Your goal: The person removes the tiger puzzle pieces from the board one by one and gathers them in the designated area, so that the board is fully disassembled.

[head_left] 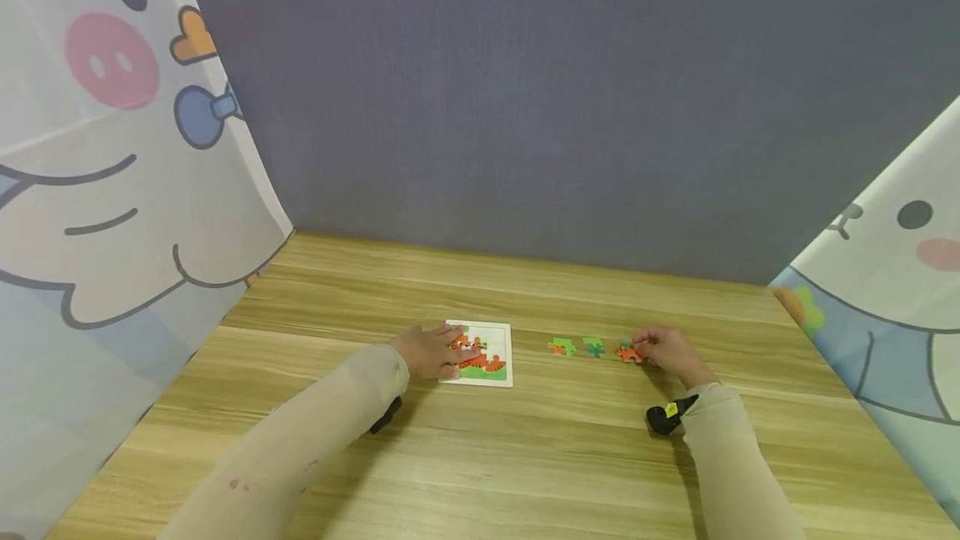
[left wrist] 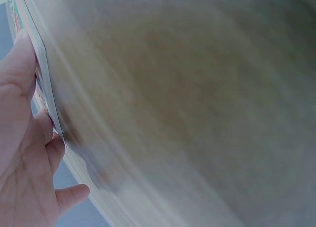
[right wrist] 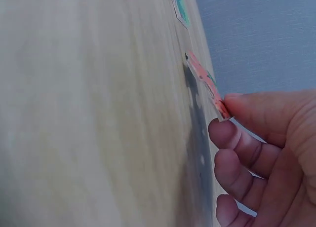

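Note:
My left hand (head_left: 435, 352) lies with fingers spread over the left part of a white-framed jigsaw puzzle board (head_left: 512, 357), which shows part of an orange tiger on green. In the left wrist view that hand (left wrist: 24, 133) rests at the board's edge. Farther right, my right hand (head_left: 670, 352) pinches an orange-red puzzle piece (head_left: 627, 352) between thumb and forefinger. The right wrist view shows this piece (right wrist: 205, 81) tilted, lifted at the pinched end above its shadow. Two loose pieces, one green and orange (head_left: 562, 347), one green and teal (head_left: 594, 347), lie between the hands.
The wood-grain table (head_left: 525, 457) runs back to a grey partition (head_left: 525, 90). Cartoon-printed curtains (head_left: 112, 215) stand at the left and right sides. A black strap device (head_left: 663, 418) sits at the right wrist.

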`<state>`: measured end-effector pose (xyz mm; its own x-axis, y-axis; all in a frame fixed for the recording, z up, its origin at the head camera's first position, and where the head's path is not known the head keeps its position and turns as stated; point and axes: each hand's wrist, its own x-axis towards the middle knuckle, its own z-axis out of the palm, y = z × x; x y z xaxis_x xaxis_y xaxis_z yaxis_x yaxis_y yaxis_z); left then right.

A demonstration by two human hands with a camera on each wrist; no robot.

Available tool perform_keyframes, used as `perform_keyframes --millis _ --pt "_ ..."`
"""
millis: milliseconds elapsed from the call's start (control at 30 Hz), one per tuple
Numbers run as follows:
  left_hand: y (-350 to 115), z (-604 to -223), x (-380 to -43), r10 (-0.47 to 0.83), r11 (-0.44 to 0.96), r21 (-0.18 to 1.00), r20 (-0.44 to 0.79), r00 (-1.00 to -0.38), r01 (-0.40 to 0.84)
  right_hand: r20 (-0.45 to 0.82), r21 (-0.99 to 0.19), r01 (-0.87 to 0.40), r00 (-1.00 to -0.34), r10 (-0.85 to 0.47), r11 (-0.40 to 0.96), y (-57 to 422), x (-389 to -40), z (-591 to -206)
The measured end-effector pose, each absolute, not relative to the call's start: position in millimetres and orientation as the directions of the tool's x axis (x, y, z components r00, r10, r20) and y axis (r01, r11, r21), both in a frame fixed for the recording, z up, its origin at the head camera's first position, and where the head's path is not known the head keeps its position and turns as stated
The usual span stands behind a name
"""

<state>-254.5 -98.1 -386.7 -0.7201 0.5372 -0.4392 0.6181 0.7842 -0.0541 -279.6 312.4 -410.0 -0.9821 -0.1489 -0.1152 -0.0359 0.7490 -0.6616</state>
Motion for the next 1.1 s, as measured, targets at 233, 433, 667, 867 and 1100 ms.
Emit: perform_keyframes --millis 233,433,667,867,1100 --pt "-97 -389 -254 0.536 0.785 -0.052 -0.443 -0.718 0.618 -0.096 -0.624 -0.086 -0.978 -0.186 0.777 315 -280 -417" --pt "-97 -390 -255 0.529 0.789 -0.058 -0.442 -0.724 0.612 -0.115 -0.661 -0.057 -0.978 -0.176 0.749 313 -279 -416" --pt "-99 -391 -257 0.516 0.793 -0.063 -0.46 -0.723 0.606 -0.11 -0.684 -0.057 -0.978 -0.18 0.727 308 -280 -410" --pt "-96 -393 -260 0.511 0.793 -0.074 -0.462 -0.725 0.605 -0.088 -0.668 -0.079 -0.979 -0.184 0.74 304 -282 -411" --pt "-94 -395 -262 0.494 0.793 -0.089 -0.485 -0.722 0.603 -0.038 -0.613 -0.149 -0.975 -0.217 0.776 295 -281 -410"
